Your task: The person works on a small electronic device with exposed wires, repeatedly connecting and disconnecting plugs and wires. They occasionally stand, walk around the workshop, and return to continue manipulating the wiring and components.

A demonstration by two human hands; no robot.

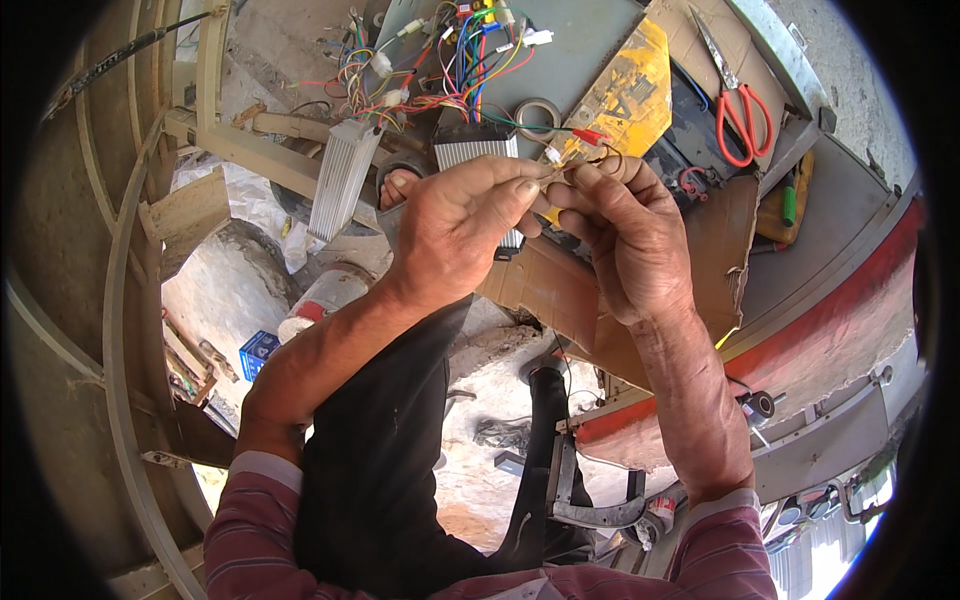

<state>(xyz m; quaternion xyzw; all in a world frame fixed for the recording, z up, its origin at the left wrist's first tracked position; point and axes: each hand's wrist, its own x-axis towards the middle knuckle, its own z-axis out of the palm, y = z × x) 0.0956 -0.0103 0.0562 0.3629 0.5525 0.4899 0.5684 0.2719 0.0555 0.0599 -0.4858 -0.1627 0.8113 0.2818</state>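
Note:
My left hand (pixel 455 230) and my right hand (pixel 637 235) meet at the upper middle, fingertips almost touching. Each is closed in a pinch on a thin wire (pixel 560 172); the exact join between the fingertips is too small to make out. Just beyond the fingers are a white plug connector (pixel 552 155) and a red connector (pixel 588 136) on a dark lead. Behind my left hand sits a silver finned controller box (pixel 472 150), with a bundle of coloured wires (pixel 475 75) running from its far end. A second finned box (pixel 345 180) leans to its left.
A tape roll (pixel 538 132) lies beside a worn yellow panel (pixel 640 85). Red-handled scissors (pixel 742 130) rest on cardboard at the upper right, near a green-handled tool (pixel 789 203). A cardboard flap (pixel 715 250) extends under my right hand. Metal frame bars (pixel 120 260) stand at left.

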